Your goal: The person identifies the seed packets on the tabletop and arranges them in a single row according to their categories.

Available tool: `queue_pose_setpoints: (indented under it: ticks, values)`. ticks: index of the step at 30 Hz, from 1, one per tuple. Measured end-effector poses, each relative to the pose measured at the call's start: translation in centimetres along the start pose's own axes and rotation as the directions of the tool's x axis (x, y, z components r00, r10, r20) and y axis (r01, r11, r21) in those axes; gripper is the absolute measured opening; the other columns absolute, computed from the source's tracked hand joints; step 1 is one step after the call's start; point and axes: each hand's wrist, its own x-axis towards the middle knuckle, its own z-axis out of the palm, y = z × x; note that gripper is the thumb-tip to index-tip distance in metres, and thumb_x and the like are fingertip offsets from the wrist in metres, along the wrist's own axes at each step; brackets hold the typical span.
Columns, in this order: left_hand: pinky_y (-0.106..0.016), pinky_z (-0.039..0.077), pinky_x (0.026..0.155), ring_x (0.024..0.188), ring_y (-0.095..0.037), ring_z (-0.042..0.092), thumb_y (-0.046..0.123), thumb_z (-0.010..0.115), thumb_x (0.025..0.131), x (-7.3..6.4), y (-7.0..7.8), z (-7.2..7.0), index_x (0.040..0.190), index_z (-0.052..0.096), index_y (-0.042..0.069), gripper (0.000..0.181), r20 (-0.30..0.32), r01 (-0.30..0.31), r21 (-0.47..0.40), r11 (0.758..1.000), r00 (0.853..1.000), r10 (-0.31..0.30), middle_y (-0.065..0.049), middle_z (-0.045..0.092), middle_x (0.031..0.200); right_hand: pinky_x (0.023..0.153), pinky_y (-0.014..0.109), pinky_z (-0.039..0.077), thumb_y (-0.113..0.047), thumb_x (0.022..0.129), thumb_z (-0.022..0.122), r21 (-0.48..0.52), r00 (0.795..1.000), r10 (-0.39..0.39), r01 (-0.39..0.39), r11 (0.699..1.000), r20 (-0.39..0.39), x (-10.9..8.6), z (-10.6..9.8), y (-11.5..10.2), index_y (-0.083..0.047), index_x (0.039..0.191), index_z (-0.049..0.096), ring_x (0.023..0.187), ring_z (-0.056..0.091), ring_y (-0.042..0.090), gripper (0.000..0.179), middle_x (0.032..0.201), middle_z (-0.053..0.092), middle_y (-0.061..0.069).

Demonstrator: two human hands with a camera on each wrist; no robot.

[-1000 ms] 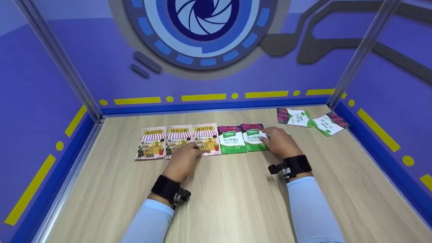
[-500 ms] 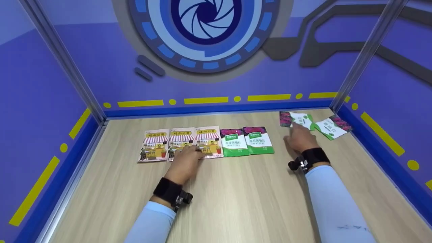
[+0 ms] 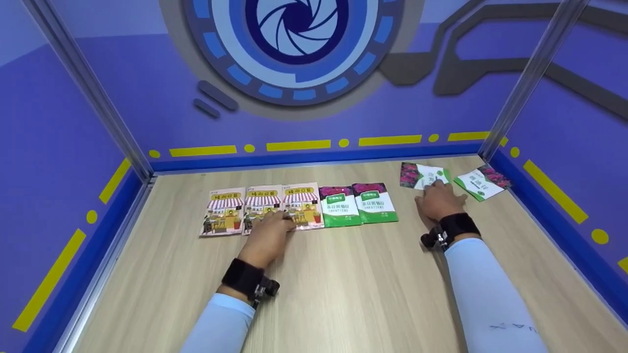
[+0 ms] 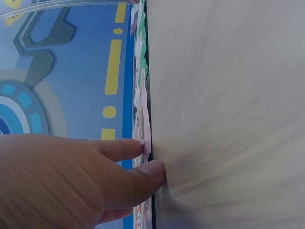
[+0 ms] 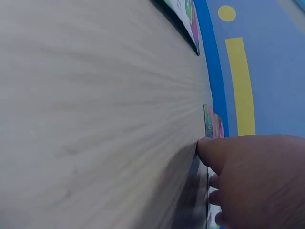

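Note:
A row of flat packets lies on the table. Three pink shopfront packets [image 3: 222, 213] form its left part, then two green-and-white flower seed packets [image 3: 338, 210]. My left hand [image 3: 266, 239] rests at the lower edges of the middle and right pink packets, index finger and thumb extended in the left wrist view. Over a loose, sideways flower seed packet [image 3: 416, 172] at the back right, my right hand [image 3: 440, 202] has its fingertips on the lower edge. In the right wrist view its thumb [image 5: 209, 149] touches the tabletop beside that packet.
Another loose flower seed packet [image 3: 483, 184] lies tilted near the back right corner. Blue printed walls [image 3: 314, 127] enclose the wooden table [image 3: 343, 294] at the back and both sides, with metal posts [image 3: 535, 81] at the corners.
My right hand has left the rightmost packet of the row and reached the loose flower seed packet. That packet has slid slightly left, apart from its neighbour. My left hand has stayed in place.

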Motion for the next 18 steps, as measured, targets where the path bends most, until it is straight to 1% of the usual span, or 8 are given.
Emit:
queue_pose_setpoints:
  ticks: [3, 5, 8, 10, 12, 13, 16, 18]
  values:
    - [-0.071, 0.052, 0.118, 0.140, -0.042, 0.066, -0.013, 0.072, 0.098, 0.0, 0.0, 0.0, 0.133, 0.086, 0.020, 0.050, 0.011, 0.013, -0.005, 1.000, 1.000, -0.013, -0.016, 0.074, 0.147, 0.120, 0.100, 0.012, -0.034, 0.116, 0.054, 0.017, 1.000, -0.019, 0.019, 1.000, -0.009, -0.2, -0.1, -0.3, 0.009, 0.159, 0.055, 0.163, 0.025, 0.064, 0.061, 0.174, 0.033, 0.039]
    - [-0.072, 0.050, 0.121, 0.144, -0.042, 0.064, -0.013, 0.072, 0.098, -0.1, 0.1, -0.1, 0.134, 0.085, 0.021, 0.051, 0.017, 0.024, -0.010, 1.000, 1.000, -0.024, -0.016, 0.073, 0.149, 0.122, 0.098, 0.011, -0.032, 0.116, 0.055, 0.049, 1.000, -0.019, 0.019, 0.999, -0.001, -0.4, -0.1, -0.5, 0.008, 0.158, 0.055, 0.164, 0.029, 0.063, 0.059, 0.173, 0.038, 0.038]
    - [-0.075, 0.045, 0.125, 0.150, -0.045, 0.061, -0.014, 0.072, 0.098, -0.1, 0.2, -0.1, 0.136, 0.085, 0.021, 0.053, 0.026, 0.031, -0.014, 0.999, 0.999, -0.031, -0.018, 0.070, 0.154, 0.121, 0.095, 0.025, -0.030, 0.114, 0.056, 0.077, 1.000, -0.015, 0.014, 0.997, 0.012, -0.8, -0.4, -0.6, 0.005, 0.158, 0.057, 0.157, 0.043, 0.063, 0.055, 0.167, 0.049, 0.038]
    - [-0.076, 0.043, 0.126, 0.152, -0.045, 0.060, -0.013, 0.071, 0.098, -0.1, 0.2, -0.1, 0.138, 0.084, 0.023, 0.055, 0.029, 0.028, -0.019, 0.999, 0.999, -0.027, -0.018, 0.069, 0.156, 0.114, 0.095, 0.035, -0.026, 0.113, 0.057, 0.081, 1.000, -0.019, 0.019, 0.997, -0.005, -1.3, -0.5, -1.0, 0.002, 0.156, 0.061, 0.147, 0.053, 0.065, 0.052, 0.158, 0.058, 0.037]
    - [-0.077, 0.044, 0.124, 0.150, -0.045, 0.061, -0.012, 0.070, 0.100, -0.1, 0.2, -0.1, 0.138, 0.084, 0.023, 0.054, 0.023, 0.016, -0.016, 1.000, 1.000, -0.016, -0.018, 0.070, 0.155, 0.108, 0.093, 0.042, -0.021, 0.111, 0.056, 0.077, 0.999, -0.028, 0.031, 0.997, -0.031, -1.9, -0.4, -1.4, 0.000, 0.154, 0.065, 0.143, 0.055, 0.065, 0.048, 0.156, 0.059, 0.036]
    - [-0.077, 0.045, 0.123, 0.148, -0.045, 0.062, -0.013, 0.069, 0.100, -0.1, 0.2, -0.1, 0.138, 0.084, 0.023, 0.054, 0.019, 0.010, -0.015, 1.000, 1.000, -0.010, -0.018, 0.071, 0.153, 0.106, 0.092, 0.044, -0.017, 0.109, 0.056, 0.077, 0.999, -0.032, 0.035, 0.996, -0.042, -2.2, -0.3, -1.7, -0.001, 0.151, 0.068, 0.142, 0.055, 0.065, 0.047, 0.155, 0.058, 0.036]
    - [-0.077, 0.049, 0.117, 0.141, -0.043, 0.066, -0.011, 0.069, 0.102, -0.2, 0.2, -0.1, 0.135, 0.085, 0.024, 0.051, -0.002, -0.001, -0.011, 1.000, 1.000, 0.001, -0.016, 0.074, 0.147, 0.105, 0.089, 0.046, -0.007, 0.105, 0.055, 0.090, 0.997, -0.033, 0.039, 0.995, -0.070, -2.8, 0.1, -2.4, 0.001, 0.147, 0.071, 0.140, 0.053, 0.062, 0.046, 0.151, 0.058, 0.036]
    - [-0.079, 0.049, 0.116, 0.141, -0.044, 0.066, -0.012, 0.070, 0.100, -0.2, 0.3, -0.1, 0.135, 0.085, 0.023, 0.052, 0.000, -0.003, -0.012, 1.000, 1.000, 0.003, -0.015, 0.074, 0.146, 0.106, 0.087, 0.047, -0.003, 0.105, 0.054, 0.094, 0.997, -0.018, 0.025, 0.995, -0.076, -3.0, 0.3, -2.6, 0.001, 0.146, 0.072, 0.138, 0.053, 0.059, 0.045, 0.148, 0.059, 0.036]
